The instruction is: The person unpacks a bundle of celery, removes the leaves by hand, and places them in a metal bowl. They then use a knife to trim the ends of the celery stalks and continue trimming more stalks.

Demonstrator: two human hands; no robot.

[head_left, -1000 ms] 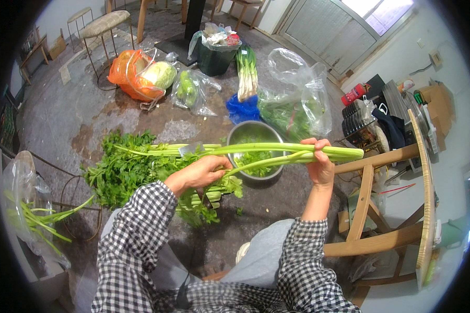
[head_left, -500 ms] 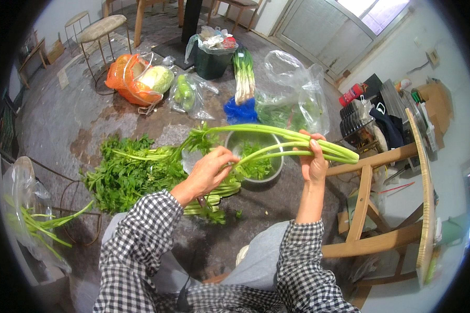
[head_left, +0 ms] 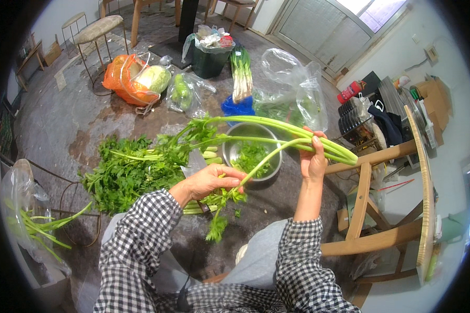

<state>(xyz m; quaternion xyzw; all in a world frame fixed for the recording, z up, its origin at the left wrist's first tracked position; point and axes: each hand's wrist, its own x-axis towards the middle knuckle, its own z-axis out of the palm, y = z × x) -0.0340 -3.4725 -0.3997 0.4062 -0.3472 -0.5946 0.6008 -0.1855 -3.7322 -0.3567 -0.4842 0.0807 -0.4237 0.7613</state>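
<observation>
My right hand is closed round the thick lower part of a bunch of celery stalks, raised above a round bowl that has cut greens inside. My left hand pinches one celery stalk bent down from the bunch, whose leafy end hangs below the fingers. A grey knife blade shows just beyond my left hand, and a dark handle end shows below it; whether the palm holds the knife is hidden. To the left, a heap of leafy celery lies on the floor.
Beyond the bowl are a blue bag, scallions, a clear plastic bag and a lined bin. An orange net bag with cabbage sits far left. A wooden chair stands close on my right.
My left hand has moved slightly right and down, drawing one stalk away from the bunch, and its leafy end now hangs lower. My right hand keeps its hold in nearly the same place.
</observation>
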